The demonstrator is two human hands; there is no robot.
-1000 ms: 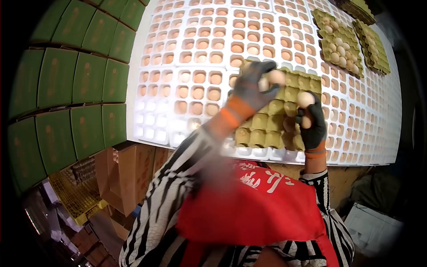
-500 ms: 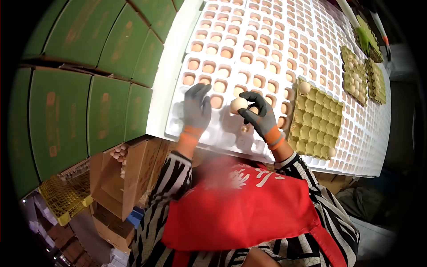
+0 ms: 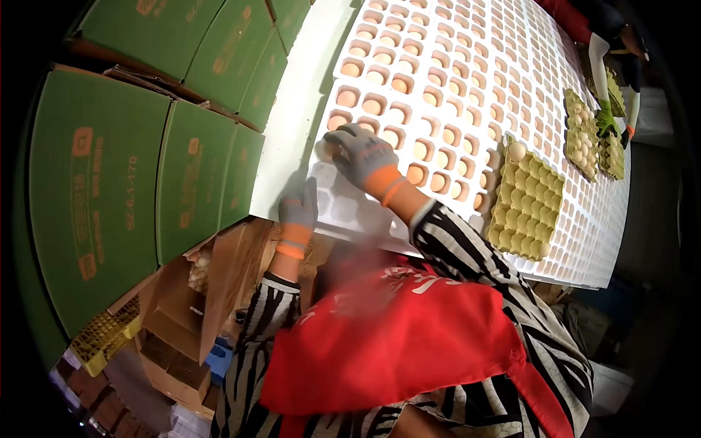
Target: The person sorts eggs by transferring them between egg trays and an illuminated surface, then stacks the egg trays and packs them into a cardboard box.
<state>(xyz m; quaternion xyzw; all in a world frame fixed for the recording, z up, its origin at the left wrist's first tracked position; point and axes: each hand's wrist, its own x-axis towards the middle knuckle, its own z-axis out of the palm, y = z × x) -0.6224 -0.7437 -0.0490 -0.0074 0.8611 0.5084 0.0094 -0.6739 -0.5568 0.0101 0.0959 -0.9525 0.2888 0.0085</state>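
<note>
White foam trays [image 3: 350, 208] with square pockets cover the table, most pockets holding a pale brown egg [image 3: 372, 106]. My right hand [image 3: 361, 155], in a grey glove with an orange cuff, reaches across to the near left corner. Its fingers curl over an egg [image 3: 331, 148] at a pocket there, mostly hidden beneath them. My left hand [image 3: 298, 210], gloved alike, rests at the tray's left edge with fingers stretched out and nothing in them. Right of my hands, a yellowish pulp egg tray [image 3: 527, 201] lies on the foam with one egg at its far corner and another at its near corner.
Green cartons [image 3: 102, 182] are stacked along the left. Below them stands an opened cardboard box [image 3: 175, 314] with eggs inside, near a yellow plastic crate [image 3: 102, 343]. At the far right, another person's green-gloved hand [image 3: 606, 120] is beside egg-filled pulp trays [image 3: 581, 139].
My right hand has moved left to the tray's corner; the egg it held up no longer shows there. My left hand has drawn back toward the tray's edge. The view has shifted.
</note>
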